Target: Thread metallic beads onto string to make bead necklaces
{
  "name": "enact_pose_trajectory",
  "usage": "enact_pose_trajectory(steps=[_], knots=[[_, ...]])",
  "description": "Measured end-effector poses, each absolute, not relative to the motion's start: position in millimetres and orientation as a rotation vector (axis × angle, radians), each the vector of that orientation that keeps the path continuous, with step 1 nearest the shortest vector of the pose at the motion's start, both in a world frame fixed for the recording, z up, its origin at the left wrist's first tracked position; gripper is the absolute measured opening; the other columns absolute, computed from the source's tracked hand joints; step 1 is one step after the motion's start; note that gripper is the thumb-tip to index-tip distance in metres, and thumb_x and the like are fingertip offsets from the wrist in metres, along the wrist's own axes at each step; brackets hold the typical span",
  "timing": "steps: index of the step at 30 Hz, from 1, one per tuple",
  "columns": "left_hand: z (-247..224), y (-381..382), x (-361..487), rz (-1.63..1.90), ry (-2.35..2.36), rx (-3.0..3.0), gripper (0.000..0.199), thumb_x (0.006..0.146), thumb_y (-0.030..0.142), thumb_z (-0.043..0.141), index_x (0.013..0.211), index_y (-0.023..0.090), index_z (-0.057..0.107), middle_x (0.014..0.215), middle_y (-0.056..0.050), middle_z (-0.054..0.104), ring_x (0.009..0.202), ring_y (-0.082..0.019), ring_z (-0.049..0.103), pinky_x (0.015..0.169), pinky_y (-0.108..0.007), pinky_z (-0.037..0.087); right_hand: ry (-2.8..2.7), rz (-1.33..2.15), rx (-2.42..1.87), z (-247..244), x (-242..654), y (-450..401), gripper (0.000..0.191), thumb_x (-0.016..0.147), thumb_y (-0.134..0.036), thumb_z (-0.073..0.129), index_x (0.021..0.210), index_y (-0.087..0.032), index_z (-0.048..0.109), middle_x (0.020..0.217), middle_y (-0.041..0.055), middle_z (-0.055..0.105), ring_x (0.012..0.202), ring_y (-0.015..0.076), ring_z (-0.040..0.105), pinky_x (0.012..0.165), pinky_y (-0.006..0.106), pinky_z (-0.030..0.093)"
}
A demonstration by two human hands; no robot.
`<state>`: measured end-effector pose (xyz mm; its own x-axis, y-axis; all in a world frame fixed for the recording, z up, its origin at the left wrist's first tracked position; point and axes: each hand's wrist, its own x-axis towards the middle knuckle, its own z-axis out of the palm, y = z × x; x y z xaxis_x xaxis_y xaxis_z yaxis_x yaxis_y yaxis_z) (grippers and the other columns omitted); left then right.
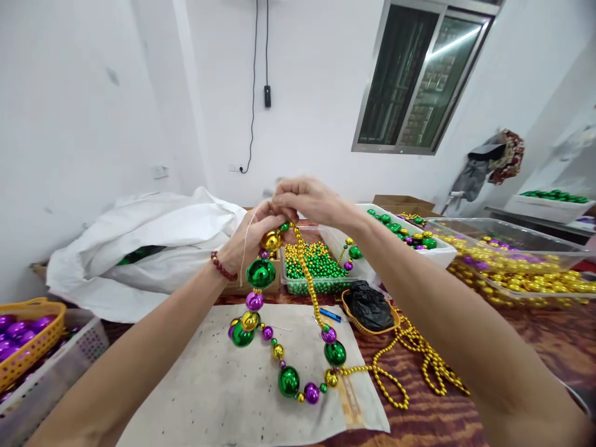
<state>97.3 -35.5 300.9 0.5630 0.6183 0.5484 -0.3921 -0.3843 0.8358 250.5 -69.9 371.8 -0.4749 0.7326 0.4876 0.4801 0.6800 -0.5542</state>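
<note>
My left hand and my right hand meet at the centre, raised above the white cloth. Their fingers are pinched together at the top of a bead string with large green, purple and gold beads. A pale thread hangs by my left wrist. From the fingertips a strand of small gold beads runs down to the purple and green beads at the right. The string's lower part, with a green bead, lies over the cloth. What exactly each fingertip pinches is hidden.
Behind the cloth stands a clear tub of small green and gold beads. Right of it are a basket with a black bag, gold bead strands and bead tubs. A yellow basket and white sacking are left.
</note>
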Motion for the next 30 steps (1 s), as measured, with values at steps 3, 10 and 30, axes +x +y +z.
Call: enact_pose_trajectory(steps=[3, 10, 30], knots=[[285.1, -42.8, 87.7, 1.086, 0.317, 1.738, 0.010, 0.084, 0.026, 0.065, 0.085, 0.016, 0.063, 0.083, 0.000, 0.063, 0.065, -0.009, 0.058, 0.062, -0.022, 0.047, -2.159, 0.511, -1.017, 350.9, 245.2, -71.3, 0.023, 0.088, -0.010, 0.051, 0.066, -0.014, 0.056, 0.055, -0.0039, 0.053, 0.050, 0.0061, 0.046, 0.049, 0.019, 0.035], [234.3, -51.8, 66.3, 1.018, 0.434, 1.661, 0.014, 0.083, 0.029, 0.066, 0.088, 0.016, 0.064, 0.085, -0.001, 0.065, 0.068, -0.010, 0.056, 0.063, -0.022, 0.046, -2.172, 0.598, -1.119, 300.0, 226.0, -68.9, 0.026, 0.086, -0.009, 0.049, 0.062, -0.015, 0.056, 0.052, -0.0031, 0.056, 0.052, 0.0081, 0.049, 0.056, 0.022, 0.036], [128.8, -63.4, 32.5, 1.041, 0.790, 1.054, 0.031, 0.072, 0.041, 0.074, 0.074, 0.020, 0.051, 0.050, 0.004, 0.055, 0.043, -0.008, 0.046, 0.042, -0.018, 0.031, -1.434, 1.183, -1.116, 181.8, 190.5, -58.9, 0.016, 0.087, -0.029, 0.055, 0.076, -0.018, 0.059, 0.069, 0.0028, 0.072, 0.055, 0.0117, 0.061, 0.047, 0.020, 0.039]])
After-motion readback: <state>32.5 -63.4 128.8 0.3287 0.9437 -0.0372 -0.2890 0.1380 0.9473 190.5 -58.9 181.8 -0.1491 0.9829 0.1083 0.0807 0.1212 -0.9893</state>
